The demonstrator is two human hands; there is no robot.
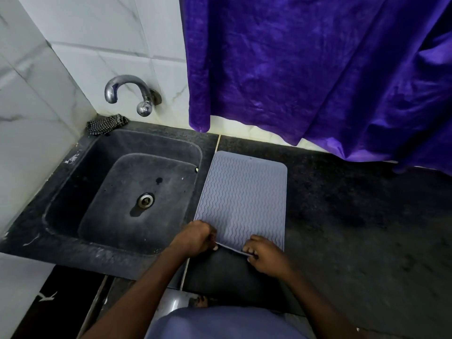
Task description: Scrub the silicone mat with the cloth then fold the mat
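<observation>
Dark stone counter [354,228] beside a sink [102,167], centre frame, bears the grey silicone mat [242,192], likely light and floppy, its near edge pinched by left hand [195,237] and right hand [265,256], cloth [105,123] lying upper left.

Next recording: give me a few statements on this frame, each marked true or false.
1. The left hand and the right hand both pinch the silicone mat's near edge. True.
2. The checked cloth lies on the mat. False: it lies at the sink's back left corner, under the tap.
3. The mat lies inside the sink. False: it lies on the counter, right of the sink.
4. A purple curtain hangs behind the counter. True.
</observation>
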